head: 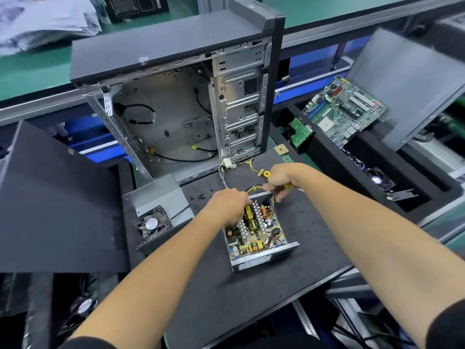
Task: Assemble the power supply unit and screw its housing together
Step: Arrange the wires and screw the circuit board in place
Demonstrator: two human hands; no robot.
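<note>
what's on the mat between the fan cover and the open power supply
In the head view, a few small black screws lie on the mat between the fan cover and the power supply.

Both hands [227,205] over open power supply [256,233] (lidless)

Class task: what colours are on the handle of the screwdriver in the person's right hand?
Yellow and black, seen in the head view: screwdriver.

Case [181,96]: open tower standing at the back of the mat, loose cables inside.
Motherboard [344,110]: in the right tray, tilted.
Drive [298,133]: green board (edge-on), just left of the motherboard.
Panel [57,197]: dark side panel, left.
Small fan [377,179]: right tray, nearer end.
</note>
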